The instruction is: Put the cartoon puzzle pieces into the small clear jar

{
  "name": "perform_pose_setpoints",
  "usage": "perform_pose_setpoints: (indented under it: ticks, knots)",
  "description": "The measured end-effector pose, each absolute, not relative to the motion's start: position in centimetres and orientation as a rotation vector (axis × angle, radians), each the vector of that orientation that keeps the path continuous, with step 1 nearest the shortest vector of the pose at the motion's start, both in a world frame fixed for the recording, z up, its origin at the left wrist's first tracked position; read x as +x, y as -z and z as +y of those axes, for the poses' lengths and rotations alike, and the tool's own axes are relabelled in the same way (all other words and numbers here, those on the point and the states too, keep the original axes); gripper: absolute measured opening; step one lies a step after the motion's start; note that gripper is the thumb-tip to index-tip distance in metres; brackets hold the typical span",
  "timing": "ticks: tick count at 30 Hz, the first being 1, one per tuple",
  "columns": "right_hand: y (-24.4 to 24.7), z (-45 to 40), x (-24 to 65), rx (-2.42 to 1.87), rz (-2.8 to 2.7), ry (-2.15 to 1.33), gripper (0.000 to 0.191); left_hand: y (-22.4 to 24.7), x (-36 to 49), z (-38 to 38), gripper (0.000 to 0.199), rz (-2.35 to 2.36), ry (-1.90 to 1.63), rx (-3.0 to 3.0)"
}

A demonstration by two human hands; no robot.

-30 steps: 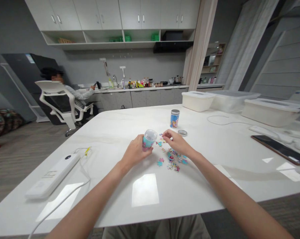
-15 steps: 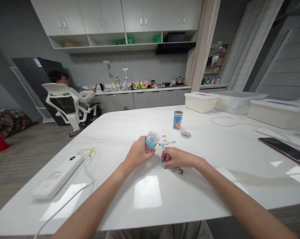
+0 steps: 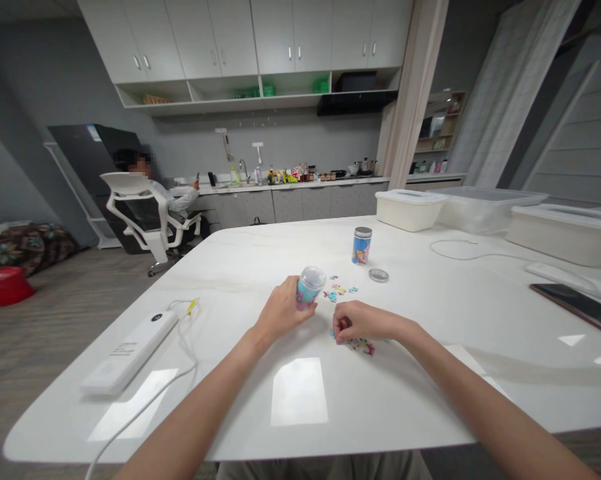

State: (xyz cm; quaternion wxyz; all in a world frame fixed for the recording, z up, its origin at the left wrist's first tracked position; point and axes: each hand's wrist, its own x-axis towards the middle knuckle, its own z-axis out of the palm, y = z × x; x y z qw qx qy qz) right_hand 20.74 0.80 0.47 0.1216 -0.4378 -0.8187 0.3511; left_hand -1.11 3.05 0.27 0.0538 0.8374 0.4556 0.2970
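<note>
Fingers of the left hand (image 3: 280, 308) wrap a tilted jar (image 3: 307, 293) mid-frame as the right hand (image 3: 356, 320), fingers bunched, grip hidden, works over a loose pile (image 3: 364, 346), with scattered pieces (image 3: 339, 289), a lid (image 3: 379, 275) and a capped blue jar (image 3: 361, 248) beyond.

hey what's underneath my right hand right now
Colorful jigsaw pieces poke out from under your right hand, on the white table. The hand covers whatever lies directly beneath, so I can't tell.

Bare tabletop (image 3: 245, 267) leftward; blue jar (image 3: 361, 246) blocks the far side.
</note>
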Motion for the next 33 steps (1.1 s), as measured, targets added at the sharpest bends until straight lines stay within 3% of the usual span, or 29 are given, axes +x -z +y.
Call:
perform_pose_setpoints:
  ticks: [18, 22, 27, 33]
  knots:
    - [-1.1, 0.8, 21.4, -1.132, -2.511, -0.864, 0.022, -0.2, -1.1, 3.2, 0.031, 1.353, -0.894, 2.585]
    - [-1.6, 0.9, 22.5, -1.166, -2.607, -0.887, 0.037, -0.2, -1.2, 3.2, 0.034, 1.350, -0.897, 2.601]
    - [-1.2, 1.2, 22.7, -1.175, -2.536, -0.988, 0.022, -0.2, -1.2, 3.2, 0.035, 1.337, -0.914, 2.605]
    - [-1.2, 1.0, 22.4, -1.111, -2.581, -0.953, 0.036, -0.1, -1.2, 3.3, 0.035, 1.337, -0.908, 2.615]
